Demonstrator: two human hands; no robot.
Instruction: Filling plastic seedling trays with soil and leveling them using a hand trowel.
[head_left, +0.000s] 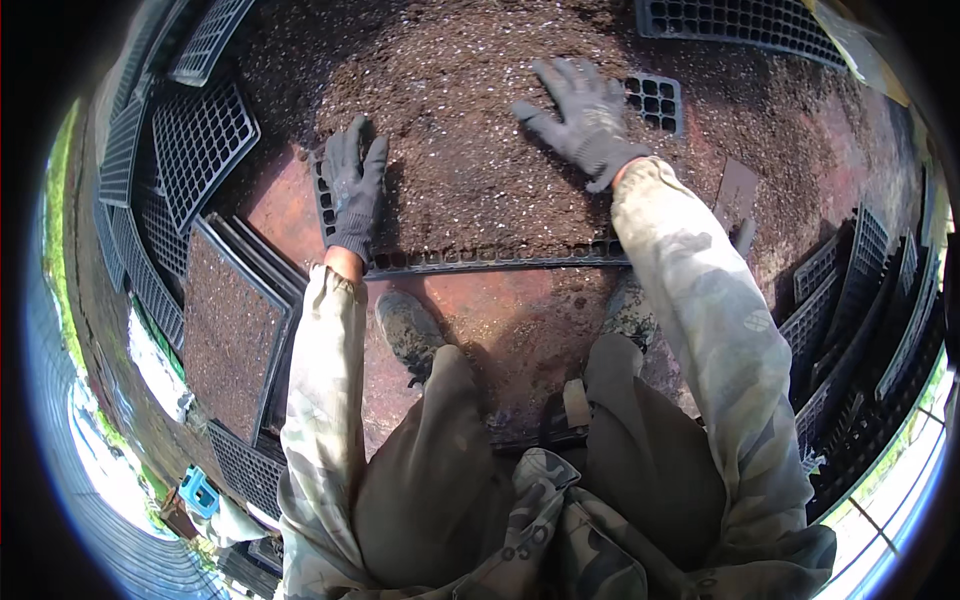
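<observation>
A black plastic plug tray (480, 262) lies before me, mostly buried under loose dark potting mix (465, 150) flecked with white grains. Bare cells show along its near edge, at its left end and at its far right corner. My left hand (352, 176), in a grey knit glove, rests flat over the tray's left end with its fingers apart. On the right, my gloved right hand (585, 112) is spread palm down on or just above the mix, beside the exposed corner cells (658, 103). Neither hand grips anything.
A stack of trays filled with mix (232, 322) stands at the left, with several empty trays (202, 150) behind it. More trays (847, 300) are stacked at the right. Another tray (735, 22) lies at the far right. A flat dark piece (737, 187) lies near my right forearm.
</observation>
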